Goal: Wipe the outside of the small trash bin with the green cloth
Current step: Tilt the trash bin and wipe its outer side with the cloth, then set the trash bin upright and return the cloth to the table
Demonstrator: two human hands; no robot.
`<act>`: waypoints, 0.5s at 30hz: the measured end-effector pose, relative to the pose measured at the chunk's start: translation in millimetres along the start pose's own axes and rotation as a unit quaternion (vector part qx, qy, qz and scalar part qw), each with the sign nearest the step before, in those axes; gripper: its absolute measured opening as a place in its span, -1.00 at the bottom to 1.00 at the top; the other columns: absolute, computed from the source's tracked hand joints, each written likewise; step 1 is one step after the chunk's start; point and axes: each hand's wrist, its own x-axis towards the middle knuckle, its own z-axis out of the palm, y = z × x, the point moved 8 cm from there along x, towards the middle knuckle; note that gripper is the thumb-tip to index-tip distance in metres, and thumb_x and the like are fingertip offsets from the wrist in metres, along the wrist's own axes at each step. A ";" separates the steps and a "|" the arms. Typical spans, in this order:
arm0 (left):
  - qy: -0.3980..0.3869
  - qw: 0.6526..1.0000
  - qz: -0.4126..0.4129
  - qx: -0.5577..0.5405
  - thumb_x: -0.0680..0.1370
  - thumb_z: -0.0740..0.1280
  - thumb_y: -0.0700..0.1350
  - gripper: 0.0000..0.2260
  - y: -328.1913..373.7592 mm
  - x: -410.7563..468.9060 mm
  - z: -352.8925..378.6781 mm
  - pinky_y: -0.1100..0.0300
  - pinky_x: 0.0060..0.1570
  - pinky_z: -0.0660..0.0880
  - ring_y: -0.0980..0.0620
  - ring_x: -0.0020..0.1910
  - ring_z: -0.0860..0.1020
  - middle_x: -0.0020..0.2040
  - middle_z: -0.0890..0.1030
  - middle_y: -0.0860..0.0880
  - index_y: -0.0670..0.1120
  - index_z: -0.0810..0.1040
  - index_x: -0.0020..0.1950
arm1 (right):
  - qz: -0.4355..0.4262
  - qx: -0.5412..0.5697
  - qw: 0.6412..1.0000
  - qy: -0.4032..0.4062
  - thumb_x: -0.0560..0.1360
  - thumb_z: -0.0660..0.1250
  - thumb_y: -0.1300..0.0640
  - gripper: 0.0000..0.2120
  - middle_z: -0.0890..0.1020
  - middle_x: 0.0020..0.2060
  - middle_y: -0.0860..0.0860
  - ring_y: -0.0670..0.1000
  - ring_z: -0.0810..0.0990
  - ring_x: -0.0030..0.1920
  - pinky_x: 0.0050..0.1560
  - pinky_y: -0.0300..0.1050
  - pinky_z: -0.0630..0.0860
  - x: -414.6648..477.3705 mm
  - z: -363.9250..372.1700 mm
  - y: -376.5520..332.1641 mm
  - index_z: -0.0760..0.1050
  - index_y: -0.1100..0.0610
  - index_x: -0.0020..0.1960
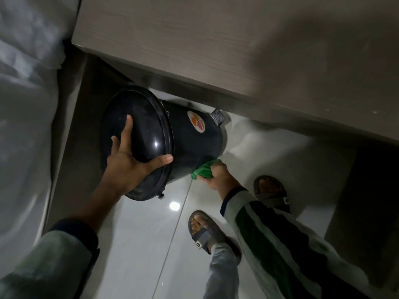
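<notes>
My left hand (129,156) lies spread open on the lid (138,134), steadying the small trash bin (194,143), tilted on the floor (151,234) near the cabinet's (237,50) base edge. My right hand (218,175) clutches the bunched green cloth (204,170) against the lower side wall. Mid-wipe, I judge; next, turn the bin to reach unwiped sides.
</notes>
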 end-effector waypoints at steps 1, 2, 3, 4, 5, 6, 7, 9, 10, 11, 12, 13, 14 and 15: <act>0.003 1.000 -0.003 0.014 0.04 0.50 0.43 0.15 3.0 -4.8 5.7 -0.35 0.47 0.04 -0.31 0.57 -0.09 0.63 -0.10 -0.17 0.56 -0.22 0.39 | 0.002 -0.030 1.000 -0.003 0.67 0.03 0.18 -0.61 0.35 0.44 0.27 0.33 0.37 0.40 0.36 0.35 0.35 -10.5 -3.0 -1.6 0.25 0.19 0.48; 0.009 0.999 -0.004 0.030 0.04 0.48 0.43 0.15 9.6 -9.6 12.1 -0.35 0.45 0.03 -0.36 0.56 -0.09 0.62 -0.12 -0.23 0.54 -0.23 0.40 | 0.000 -0.053 0.999 -0.004 0.67 0.02 0.21 -0.62 0.36 0.43 0.29 0.35 0.37 0.40 0.36 0.35 0.35 -25.0 -6.2 -4.6 0.26 0.21 0.47; 0.017 0.999 -0.001 0.051 0.03 0.45 0.44 0.15 16.5 -14.6 19.0 -0.36 0.43 0.03 -0.40 0.55 -0.09 0.61 -0.14 -0.27 0.53 -0.24 0.41 | -0.007 -0.068 0.998 -0.011 0.66 0.01 0.25 -0.63 0.38 0.40 0.30 0.36 0.39 0.37 0.34 0.34 0.39 -39.0 -11.5 -7.5 0.26 0.22 0.45; 0.020 0.997 0.002 0.069 0.03 0.43 0.45 0.14 23.1 -20.6 28.1 -0.39 0.42 0.04 -0.41 0.54 -0.10 0.60 -0.16 -0.28 0.54 -0.26 0.40 | -0.020 -0.075 0.997 -0.015 0.65 0.01 0.30 -0.63 0.43 0.34 0.31 0.35 0.44 0.32 0.27 0.31 0.45 -54.4 -20.0 -12.0 0.27 0.23 0.44; 0.016 0.996 0.006 0.084 0.06 0.44 0.46 0.13 30.7 -27.5 39.3 -0.44 0.39 0.04 -0.40 0.54 -0.13 0.60 -0.21 -0.26 0.55 -0.29 0.38 | -0.041 -0.090 0.995 -0.030 0.64 0.03 0.32 -0.63 0.51 0.26 0.29 0.32 0.51 0.24 0.18 0.26 0.51 -71.7 -27.4 -21.0 0.29 0.24 0.43; 0.005 0.995 0.009 0.100 0.10 0.46 0.44 0.13 35.8 -33.6 52.9 -0.49 0.36 0.04 -0.38 0.55 -0.17 0.60 -0.27 -0.22 0.55 -0.33 0.36 | -0.060 -0.122 0.990 -0.048 0.63 0.08 0.33 -0.63 0.56 0.18 0.25 0.27 0.56 0.16 0.11 0.22 0.54 -86.6 -33.8 -30.2 0.31 0.24 0.42; -0.009 0.992 0.012 0.122 0.14 0.48 0.41 0.13 40.9 -39.1 67.8 -0.52 0.34 0.03 -0.36 0.55 -0.23 0.59 -0.33 -0.17 0.54 -0.36 0.36 | -0.092 -0.186 0.977 -0.044 0.61 0.13 0.33 -0.62 0.58 0.17 0.24 0.25 0.58 0.15 0.12 0.23 0.55 -98.0 -42.9 -44.1 0.33 0.22 0.42; -0.041 0.983 0.004 0.179 0.22 0.47 0.36 0.13 47.9 -53.1 96.7 -0.56 0.33 -0.01 -0.33 0.53 -0.33 0.56 -0.43 -0.13 0.46 -0.39 0.41 | -0.168 -0.359 0.917 0.048 0.58 0.21 0.29 -0.57 0.53 0.27 0.24 0.27 0.54 0.23 0.25 0.23 0.51 -122.5 -66.7 -77.5 0.32 0.17 0.43; -0.062 0.978 -0.004 0.200 0.26 0.45 0.35 0.11 49.3 -62.0 109.1 -0.56 0.34 -0.02 -0.34 0.52 -0.36 0.56 -0.45 -0.12 0.40 -0.38 0.45 | -0.194 -0.429 0.878 0.089 0.57 0.22 0.26 -0.57 0.51 0.30 0.24 0.26 0.53 0.24 0.28 0.20 0.50 -134.4 -76.5 -90.1 0.32 0.14 0.43; -0.078 0.974 -0.011 0.211 0.30 0.42 0.36 0.07 52.2 -69.9 118.1 -0.55 0.35 -0.04 -0.35 0.51 -0.37 0.56 -0.45 -0.13 0.35 -0.34 0.49 | -0.223 -0.471 0.847 0.107 0.57 0.22 0.24 -0.58 0.50 0.29 0.23 0.26 0.54 0.22 0.27 0.17 0.51 -149.1 -81.2 -102.4 0.33 0.12 0.42; -0.096 0.971 -0.021 0.216 0.34 0.37 0.37 0.01 55.4 -76.1 122.8 -0.52 0.36 -0.05 -0.36 0.51 -0.35 0.57 -0.42 -0.13 0.32 -0.29 0.52 | -0.250 -0.495 0.826 0.102 0.56 0.22 0.23 -0.60 0.49 0.26 0.23 0.26 0.55 0.19 0.25 0.15 0.52 -164.8 -82.2 -111.7 0.35 0.12 0.39; -0.109 0.969 -0.035 0.218 0.39 0.32 0.38 -0.08 59.5 -79.3 122.4 -0.49 0.38 -0.05 -0.37 0.53 -0.31 0.59 -0.36 -0.15 0.29 -0.21 0.55 | -0.285 -0.503 0.811 0.091 0.56 0.24 0.22 -0.62 0.50 0.24 0.21 0.24 0.56 0.17 0.23 0.12 0.54 -182.0 -79.7 -121.6 0.37 0.11 0.36; -0.109 0.968 -0.049 0.219 0.44 0.26 0.37 -0.19 70.8 -82.2 113.9 -0.44 0.39 -0.03 -0.36 0.55 -0.22 0.61 -0.23 -0.17 0.25 -0.07 0.57 | -0.330 -0.512 0.789 0.076 0.55 0.28 0.20 -0.64 0.52 0.21 0.16 0.18 0.58 0.15 0.20 0.06 0.55 -201.1 -72.0 -133.4 0.38 0.10 0.34; -0.095 0.972 -0.055 0.209 0.49 0.22 0.34 -0.33 84.6 -81.1 102.8 -0.37 0.40 0.04 -0.34 0.56 -0.04 0.60 0.03 -0.23 0.15 0.16 0.55 | -0.381 -0.521 0.761 0.065 0.53 0.32 0.17 -0.64 0.56 0.17 0.09 0.10 0.60 0.12 0.14 -0.04 0.56 -220.3 -61.9 -143.9 0.40 0.05 0.31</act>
